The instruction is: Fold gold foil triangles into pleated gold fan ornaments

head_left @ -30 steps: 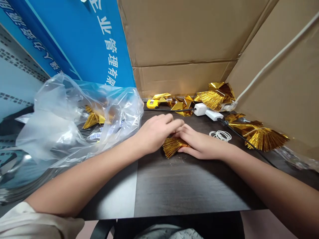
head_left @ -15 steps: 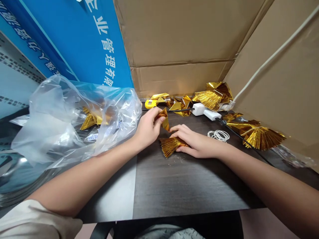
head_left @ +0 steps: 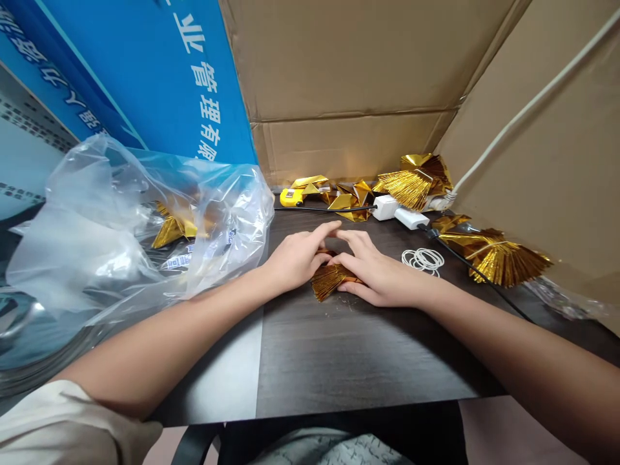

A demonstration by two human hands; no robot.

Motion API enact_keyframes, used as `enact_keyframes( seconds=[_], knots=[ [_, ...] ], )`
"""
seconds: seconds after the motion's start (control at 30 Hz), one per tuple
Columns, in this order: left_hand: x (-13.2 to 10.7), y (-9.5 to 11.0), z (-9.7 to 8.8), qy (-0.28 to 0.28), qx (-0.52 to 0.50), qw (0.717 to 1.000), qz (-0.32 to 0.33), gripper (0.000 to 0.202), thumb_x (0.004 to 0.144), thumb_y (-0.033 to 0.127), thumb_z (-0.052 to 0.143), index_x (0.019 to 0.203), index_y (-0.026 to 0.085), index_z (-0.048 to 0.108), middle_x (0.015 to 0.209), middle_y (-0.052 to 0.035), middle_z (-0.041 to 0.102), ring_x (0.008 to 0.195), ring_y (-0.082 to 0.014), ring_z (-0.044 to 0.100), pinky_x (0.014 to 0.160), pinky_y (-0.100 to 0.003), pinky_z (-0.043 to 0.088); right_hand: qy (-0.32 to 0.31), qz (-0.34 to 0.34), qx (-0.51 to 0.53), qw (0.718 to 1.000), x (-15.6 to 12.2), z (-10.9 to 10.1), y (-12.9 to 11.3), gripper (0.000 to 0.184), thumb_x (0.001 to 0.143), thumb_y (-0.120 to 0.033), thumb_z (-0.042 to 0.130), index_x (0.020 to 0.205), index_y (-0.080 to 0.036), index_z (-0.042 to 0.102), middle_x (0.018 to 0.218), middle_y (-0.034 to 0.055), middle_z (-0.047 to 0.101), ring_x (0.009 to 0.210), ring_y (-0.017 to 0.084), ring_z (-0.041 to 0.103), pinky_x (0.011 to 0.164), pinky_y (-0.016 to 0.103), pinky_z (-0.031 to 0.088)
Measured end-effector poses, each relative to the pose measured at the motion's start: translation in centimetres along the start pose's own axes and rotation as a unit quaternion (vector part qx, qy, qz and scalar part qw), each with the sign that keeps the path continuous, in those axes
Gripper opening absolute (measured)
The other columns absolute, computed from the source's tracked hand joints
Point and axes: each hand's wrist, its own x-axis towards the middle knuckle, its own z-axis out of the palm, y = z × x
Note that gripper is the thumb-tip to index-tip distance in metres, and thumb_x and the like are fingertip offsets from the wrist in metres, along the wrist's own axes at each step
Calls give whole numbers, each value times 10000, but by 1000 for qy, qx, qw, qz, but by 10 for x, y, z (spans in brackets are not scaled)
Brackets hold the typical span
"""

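Note:
Over the desk, a pleated gold foil paper [head_left: 325, 282] spreads its fan-like end toward the left. My right hand [head_left: 380, 274] grips it, thumb and fingers closed round its narrower part. My left hand [head_left: 296, 259] is closed at the far side of the foil, thumb and fingers pressing on its folded part, which the fingers mostly hide. The fingertips of both hands meet above the foil. To the right of my right hand lies a loose bundle of white elastic loops [head_left: 423, 260].
A clear plastic bag [head_left: 111, 239] with gold foil inside spreads at the left. Along the back are a yellow tape measure [head_left: 291, 197], gold foil pieces [head_left: 349, 201] and white plugs [head_left: 386, 207] with cables. Another gold fan [head_left: 508, 258] lies right. Cardboard walls [head_left: 349, 64] stand behind.
My left hand has come down and right with its folded foil, closing against the pleated piece. The fingertips of both hands now meet. The view has shifted slightly.

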Motion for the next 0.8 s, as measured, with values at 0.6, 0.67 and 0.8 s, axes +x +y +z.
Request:
enact_keyframes(
  seconds=[0.6,0.67,0.8],
  knots=[
    [3,-17,7,22,-279,957,-73,52,830,163,718,872,142,695,865,-23,746,789,-137,679,763,-267,521,-12,-15,74,997,-1,-5,25,353,972,-403,529,1233,-166,539,1301,132,551,1205,217,507,1042,443,483],
    [3,-15,8,21,-278,958,-66,43,832,140,717,874,150,717,889,-17,761,816,-138,691,799,-272,524,-17,-22,78,997,0,-4,24,333,975,-394,528,1216,-165,542,1280,127,550,1181,208,507,1028,434,488],
    [2,-15,7,2,-259,965,-46,85,869,125,668,883,163,743,916,-9,774,848,-142,700,838,-284,519,-24,-24,82,996,1,-4,23,312,993,-377,498,1220,-168,539,1229,119,564,1135,200,512,1016,437,489]
  ],
)
